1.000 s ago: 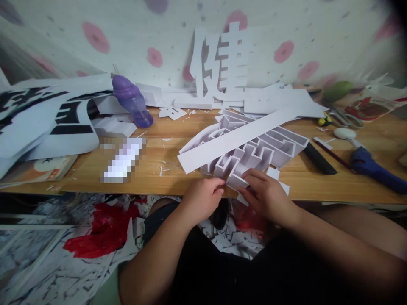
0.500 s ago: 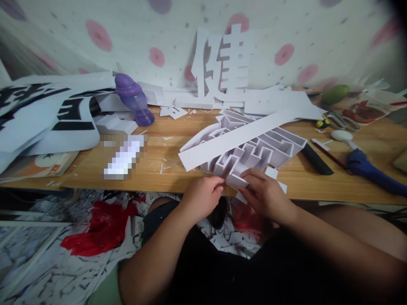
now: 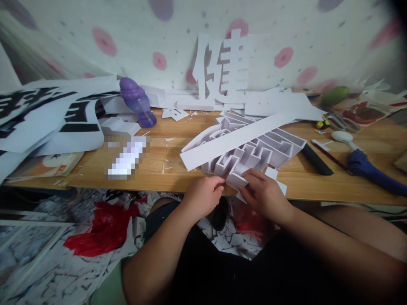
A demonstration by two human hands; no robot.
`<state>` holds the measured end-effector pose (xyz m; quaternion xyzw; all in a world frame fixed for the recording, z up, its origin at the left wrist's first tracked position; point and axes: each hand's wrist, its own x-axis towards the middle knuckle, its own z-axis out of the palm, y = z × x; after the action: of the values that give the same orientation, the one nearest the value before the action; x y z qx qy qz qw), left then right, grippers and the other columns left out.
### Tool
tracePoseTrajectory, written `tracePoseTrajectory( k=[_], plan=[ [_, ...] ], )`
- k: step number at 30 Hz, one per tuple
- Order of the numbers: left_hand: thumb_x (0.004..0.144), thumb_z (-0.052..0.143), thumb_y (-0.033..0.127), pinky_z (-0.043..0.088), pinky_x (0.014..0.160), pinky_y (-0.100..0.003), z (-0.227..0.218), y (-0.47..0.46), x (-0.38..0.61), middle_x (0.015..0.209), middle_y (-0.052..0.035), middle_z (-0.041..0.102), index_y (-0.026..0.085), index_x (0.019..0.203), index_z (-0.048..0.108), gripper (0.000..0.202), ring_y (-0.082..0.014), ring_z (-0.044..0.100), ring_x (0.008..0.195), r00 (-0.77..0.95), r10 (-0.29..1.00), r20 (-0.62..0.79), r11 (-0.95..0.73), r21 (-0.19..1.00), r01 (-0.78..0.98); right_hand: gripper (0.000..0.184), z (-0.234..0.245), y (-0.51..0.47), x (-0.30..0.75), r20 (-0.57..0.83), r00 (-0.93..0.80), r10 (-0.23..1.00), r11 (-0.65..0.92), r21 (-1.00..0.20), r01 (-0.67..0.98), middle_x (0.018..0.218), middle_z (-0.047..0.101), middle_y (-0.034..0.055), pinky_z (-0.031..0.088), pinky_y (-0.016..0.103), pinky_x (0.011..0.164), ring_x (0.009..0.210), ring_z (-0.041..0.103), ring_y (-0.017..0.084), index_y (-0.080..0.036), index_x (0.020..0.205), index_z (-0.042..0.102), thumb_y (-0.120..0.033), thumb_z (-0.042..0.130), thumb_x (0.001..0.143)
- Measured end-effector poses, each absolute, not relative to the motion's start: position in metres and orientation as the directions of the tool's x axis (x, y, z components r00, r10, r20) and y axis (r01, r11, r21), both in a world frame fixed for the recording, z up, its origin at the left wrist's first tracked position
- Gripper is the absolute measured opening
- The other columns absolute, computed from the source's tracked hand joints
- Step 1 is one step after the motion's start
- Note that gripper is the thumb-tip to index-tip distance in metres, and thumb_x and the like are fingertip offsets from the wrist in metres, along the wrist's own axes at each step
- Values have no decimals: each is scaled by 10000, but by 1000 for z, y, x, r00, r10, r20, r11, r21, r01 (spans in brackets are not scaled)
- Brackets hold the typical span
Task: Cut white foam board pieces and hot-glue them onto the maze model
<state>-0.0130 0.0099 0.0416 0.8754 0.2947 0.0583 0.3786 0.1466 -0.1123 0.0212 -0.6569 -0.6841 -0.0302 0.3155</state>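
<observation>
A white foam-board structure of thin upright walls point(image 3: 254, 148) lies on the wooden table point(image 3: 165, 167) near its front edge. A long white strip point(image 3: 235, 137) rests slantwise across its top. My left hand point(image 3: 203, 195) is closed in a pinch against the structure's nearest corner. My right hand point(image 3: 265, 192) presses its fingers on the same corner piece point(image 3: 237, 180) from the right. Both hands meet at the table's edge.
A purple bottle point(image 3: 138, 101) lies at the back left beside black-and-white printed sheets point(image 3: 47, 118). A white cut-out character point(image 3: 225, 63) leans on the dotted wall. At right are a black bar point(image 3: 316, 159), blue glue gun point(image 3: 370, 169), scissors point(image 3: 341, 120) and a green fruit point(image 3: 335, 94). Red plastic point(image 3: 104, 231) lies on the floor.
Both hands stay pinched on the structure's near corner. Only the view has drifted slightly.
</observation>
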Motion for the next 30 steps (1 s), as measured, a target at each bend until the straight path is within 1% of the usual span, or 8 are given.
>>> tracePoseTrajectory(
  k=[8, 13, 20, 25, 30],
  plan=[
    [845, 492, 233, 483, 657, -285, 40, 9, -13, 743, -38, 719, 200, 1097, 682, 318, -169, 631, 646, 814, 564, -137, -518, 709, 478, 71, 19, -114, 147, 492, 61, 868, 151, -379, 913, 955, 575, 92, 499, 346, 711, 837, 570, 217, -153, 926, 546, -203, 495, 924],
    [849, 489, 246, 478, 645, -280, 40, 10, -14, 704, -29, 708, 206, 1116, 677, 328, -165, 623, 621, 815, 558, -153, -514, 707, 485, 79, 18, -114, 147, 491, 65, 869, 148, -382, 912, 965, 576, 93, 503, 352, 714, 847, 573, 223, -152, 955, 546, -203, 493, 925],
    [853, 465, 250, 452, 604, -264, 36, 10, -16, 589, -1, 659, 203, 1079, 686, 320, -160, 605, 573, 824, 553, -124, -510, 732, 453, 59, 20, -112, 144, 491, 69, 868, 139, -374, 917, 950, 577, 90, 510, 358, 708, 836, 572, 222, -154, 915, 535, -180, 481, 920],
    [843, 466, 249, 430, 599, -262, 35, 9, -16, 559, 16, 637, 212, 1078, 683, 322, -160, 597, 572, 821, 561, -104, -513, 735, 443, 99, 22, -111, 143, 478, 62, 876, 137, -369, 919, 942, 579, 99, 506, 359, 697, 836, 566, 226, -153, 872, 540, -184, 461, 923],
    [849, 463, 257, 412, 591, -259, 34, 8, -16, 544, 23, 622, 215, 1071, 682, 315, -153, 583, 549, 815, 570, -103, -513, 730, 451, 129, 23, -112, 144, 463, 49, 885, 138, -362, 922, 931, 579, 108, 501, 360, 706, 847, 564, 231, -148, 881, 551, -198, 443, 930]
  ],
)
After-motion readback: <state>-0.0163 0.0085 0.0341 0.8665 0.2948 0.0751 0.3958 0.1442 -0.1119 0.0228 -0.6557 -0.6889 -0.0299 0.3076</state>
